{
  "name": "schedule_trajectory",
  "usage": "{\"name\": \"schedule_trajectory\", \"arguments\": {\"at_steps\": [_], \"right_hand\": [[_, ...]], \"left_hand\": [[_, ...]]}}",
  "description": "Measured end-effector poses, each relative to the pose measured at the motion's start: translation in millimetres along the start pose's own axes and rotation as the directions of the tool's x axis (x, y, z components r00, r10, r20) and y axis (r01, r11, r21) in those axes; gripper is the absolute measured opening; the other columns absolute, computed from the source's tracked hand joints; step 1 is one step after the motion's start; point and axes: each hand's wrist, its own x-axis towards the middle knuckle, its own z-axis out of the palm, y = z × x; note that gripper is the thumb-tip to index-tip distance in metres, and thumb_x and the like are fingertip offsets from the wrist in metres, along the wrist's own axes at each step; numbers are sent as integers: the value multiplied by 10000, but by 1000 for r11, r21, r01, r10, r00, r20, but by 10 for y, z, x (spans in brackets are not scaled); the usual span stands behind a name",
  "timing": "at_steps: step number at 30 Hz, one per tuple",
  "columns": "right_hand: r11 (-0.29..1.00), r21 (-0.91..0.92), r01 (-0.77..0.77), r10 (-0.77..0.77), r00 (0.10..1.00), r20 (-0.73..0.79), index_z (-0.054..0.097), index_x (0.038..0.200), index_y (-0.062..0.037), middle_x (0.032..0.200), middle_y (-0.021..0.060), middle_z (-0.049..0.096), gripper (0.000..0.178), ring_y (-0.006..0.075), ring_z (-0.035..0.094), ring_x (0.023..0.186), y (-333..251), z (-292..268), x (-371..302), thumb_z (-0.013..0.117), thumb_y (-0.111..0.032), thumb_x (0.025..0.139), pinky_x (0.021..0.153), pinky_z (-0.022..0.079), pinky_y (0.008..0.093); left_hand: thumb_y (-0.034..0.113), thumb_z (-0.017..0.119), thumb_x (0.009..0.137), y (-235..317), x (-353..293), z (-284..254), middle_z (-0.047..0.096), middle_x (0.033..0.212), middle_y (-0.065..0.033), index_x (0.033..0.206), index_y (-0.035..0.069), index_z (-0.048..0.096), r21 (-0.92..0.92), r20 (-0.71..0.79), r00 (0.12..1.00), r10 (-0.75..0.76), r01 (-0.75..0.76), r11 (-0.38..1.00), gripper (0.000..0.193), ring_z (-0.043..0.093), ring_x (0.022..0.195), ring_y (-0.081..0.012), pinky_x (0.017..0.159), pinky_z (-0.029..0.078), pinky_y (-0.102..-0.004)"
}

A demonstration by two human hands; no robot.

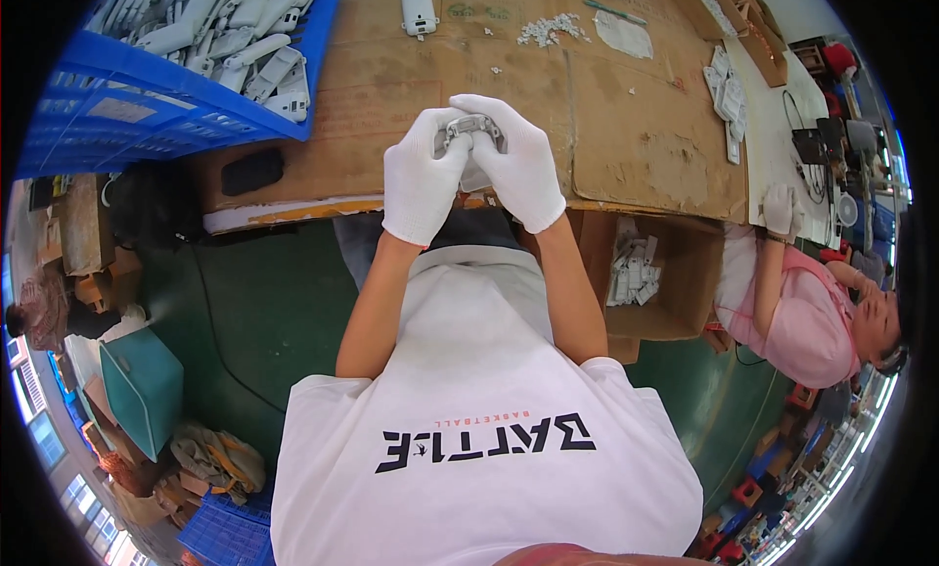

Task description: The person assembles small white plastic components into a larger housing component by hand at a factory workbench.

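White knit gloves cover both my hands, which meet over the near edge of the cardboard-topped table [636, 150]. Between them is a small white-and-grey plastic housing [471, 125], its end showing at the fingertips. My left hand [421, 175] is closed round its left side. My right hand [526, 170] grips it from the right, with both thumbs pressed on the near face. Much of the housing is hidden by the gloves. Farther back lies a similar white housing [419, 11]. To its right is a scatter of tiny white parts [553, 29].
A blue crate [196, 104] full of white housings stands at left. A dark flat object [252, 172] lies beside it. White parts [725, 96] lie at right. An open carton [675, 282] holding white pieces sits under the table edge. A co-worker in pink [807, 316] is at right.
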Motion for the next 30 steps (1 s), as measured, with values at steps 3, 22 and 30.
{"name": "schedule_trajectory", "arguments": {"at_steps": [3, 22, 30], "right_hand": [[999, 39, -2, 2, 1000, -10, 659, 1210, -69, 1002, 138, 729, 387, 219, 725, 863, -36, 7, 2, 545, 41, 857, 781, 554, 302], [929, 312, -199, 243, 964, -107, 700, 1131, -8, 960, 34, 714, 279, 49, 612, 845, -218, 54, -106, 520, 13, 919, 760, 496, 213], [926, 326, -192, 240, 964, -113, 677, 1145, 2, 999, 49, 709, 307, 79, 628, 893, -215, 33, -57, 504, 19, 892, 805, 509, 238]], "left_hand": [[60, 636, 909, 48, -52, -11, 733, 978, -92, 1110, -8, 657, 17, -28, 1000, 6, -5, 1000, 213, 686, 920, -121, 822, 527, -280], [42, 629, 922, 189, -158, 81, 733, 953, -80, 1098, 19, 677, -42, -116, 993, 11, -16, 999, 185, 678, 875, -92, 768, 533, -267], [33, 655, 883, 132, -141, 83, 715, 943, -156, 1174, 53, 622, 11, -90, 980, 179, -179, 984, 294, 728, 815, -258, 710, 555, -325]]}}
